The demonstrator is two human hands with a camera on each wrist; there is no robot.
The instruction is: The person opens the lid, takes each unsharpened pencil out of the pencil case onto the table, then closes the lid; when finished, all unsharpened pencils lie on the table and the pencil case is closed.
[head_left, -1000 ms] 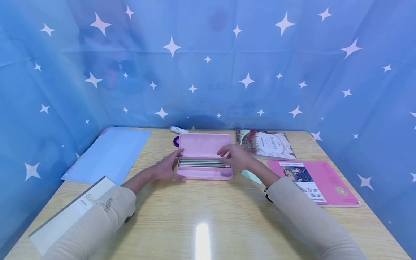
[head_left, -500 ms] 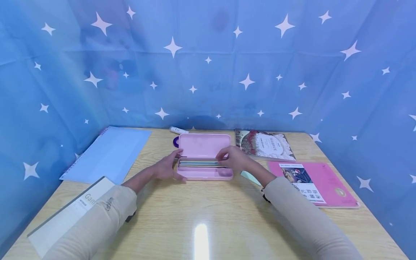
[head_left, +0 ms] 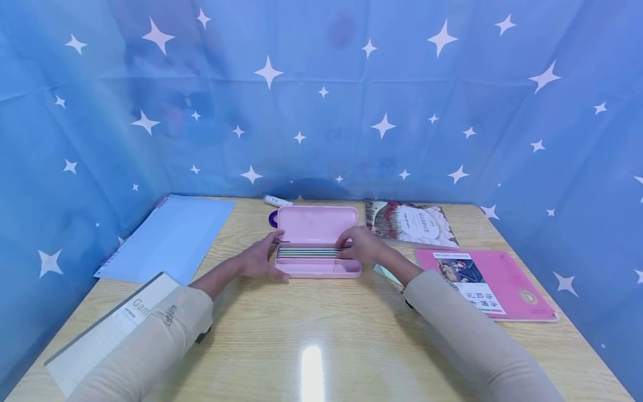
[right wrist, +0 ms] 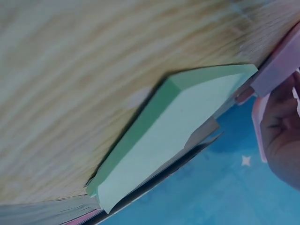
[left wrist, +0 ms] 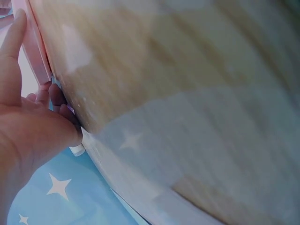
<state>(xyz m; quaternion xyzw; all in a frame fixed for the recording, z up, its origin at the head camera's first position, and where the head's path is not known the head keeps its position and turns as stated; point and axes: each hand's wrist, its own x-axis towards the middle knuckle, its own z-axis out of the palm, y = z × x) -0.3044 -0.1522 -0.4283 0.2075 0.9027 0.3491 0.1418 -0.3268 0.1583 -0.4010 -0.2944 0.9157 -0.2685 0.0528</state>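
A pink pencil case (head_left: 306, 273) lies on the table with its lid (head_left: 316, 223) folded back. Several thin pencils (head_left: 307, 253) fill its rear compartment. My left hand (head_left: 258, 258) grips the case's left end, thumb at the front corner and fingers by the hinge; the left wrist view shows this thumb (left wrist: 13, 37) along the pink side. Fingers of my right hand (head_left: 365, 244) are curled in over the right ends of the pencils, pinching there, the fingertips partly hidden. In the right wrist view that hand (right wrist: 283, 140) is at the case's edge.
Beside the right wrist is a pale green sticky-note pad (right wrist: 150, 136). A patterned book (head_left: 417, 223) and a pink folder (head_left: 522, 285) lie to the right. Blue spiral notebook (head_left: 171, 234) and white notebook (head_left: 115, 324) are on the left. A white tube (head_left: 276, 200) and purple ring (head_left: 273, 219) sit behind the case.
My right hand has lowered from above the pencils to their right ends, its fingers reaching into the case. My left hand stays at the case's left end.
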